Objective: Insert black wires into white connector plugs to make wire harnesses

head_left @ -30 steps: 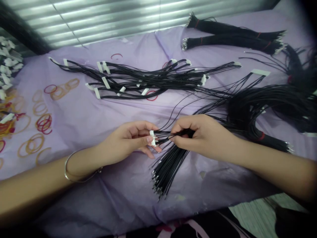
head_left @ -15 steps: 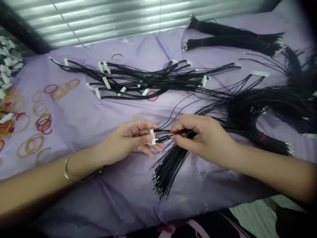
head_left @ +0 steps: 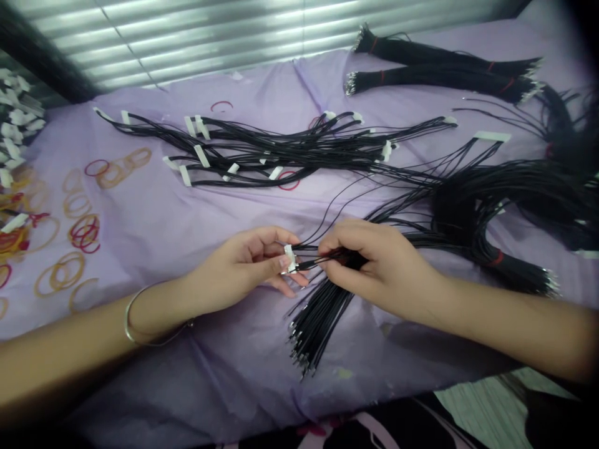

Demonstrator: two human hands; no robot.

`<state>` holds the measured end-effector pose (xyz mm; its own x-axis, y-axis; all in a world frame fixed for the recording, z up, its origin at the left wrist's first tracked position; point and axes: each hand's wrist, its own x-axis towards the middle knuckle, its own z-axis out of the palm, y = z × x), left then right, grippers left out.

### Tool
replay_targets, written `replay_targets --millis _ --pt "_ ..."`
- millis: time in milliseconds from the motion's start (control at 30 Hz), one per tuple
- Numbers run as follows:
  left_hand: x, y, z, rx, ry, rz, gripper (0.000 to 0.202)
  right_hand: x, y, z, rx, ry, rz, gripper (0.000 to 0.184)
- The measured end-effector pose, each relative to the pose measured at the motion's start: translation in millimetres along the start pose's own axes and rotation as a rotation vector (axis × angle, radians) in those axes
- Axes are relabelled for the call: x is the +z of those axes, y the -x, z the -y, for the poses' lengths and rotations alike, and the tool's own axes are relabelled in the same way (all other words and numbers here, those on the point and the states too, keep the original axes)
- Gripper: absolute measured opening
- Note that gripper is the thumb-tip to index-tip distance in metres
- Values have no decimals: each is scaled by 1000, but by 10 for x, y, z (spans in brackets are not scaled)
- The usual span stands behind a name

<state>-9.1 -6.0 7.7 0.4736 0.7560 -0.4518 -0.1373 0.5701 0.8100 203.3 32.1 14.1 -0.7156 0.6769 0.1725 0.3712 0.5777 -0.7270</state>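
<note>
Between thumb and fingers, my left hand (head_left: pixel 253 265) pinches a small white plastic connector (head_left: pixel 291 257). Several thin black wires run from the connector's right side toward my right hand (head_left: pixel 367 252). That hand is closed on black wires, thumb and forefinger pressed together a short way from the connector. Just below it, a fan of loose black wires (head_left: pixel 318 324) with bare metal terminals at the ends points down and left across the purple sheet (head_left: pixel 196 374). How many wires sit in the connector is too small to tell.
Behind my hands lie black wire harnesses (head_left: pixel 290 146) with white connectors. Bundles of wire (head_left: pixel 430 65) tied with red bands rest at the back right, and a thick looped bundle (head_left: pixel 524 181) at right. Rubber bands (head_left: pixel 65 274) and a pile of white connectors (head_left: pixel 16 125) are at left.
My right hand has shifted very slightly left toward the connector along the wires. My left hand keeps its pinch, with the connector turned a little.
</note>
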Motion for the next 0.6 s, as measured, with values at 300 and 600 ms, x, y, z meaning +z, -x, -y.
replay_targets --millis 300,600 --pt "-15 2 24 26 -19 32 25 3 -5 13 72 -46 30 7" --pt "5 7 14 28 -29 21 25 7 -22 4 85 -39 42 9"
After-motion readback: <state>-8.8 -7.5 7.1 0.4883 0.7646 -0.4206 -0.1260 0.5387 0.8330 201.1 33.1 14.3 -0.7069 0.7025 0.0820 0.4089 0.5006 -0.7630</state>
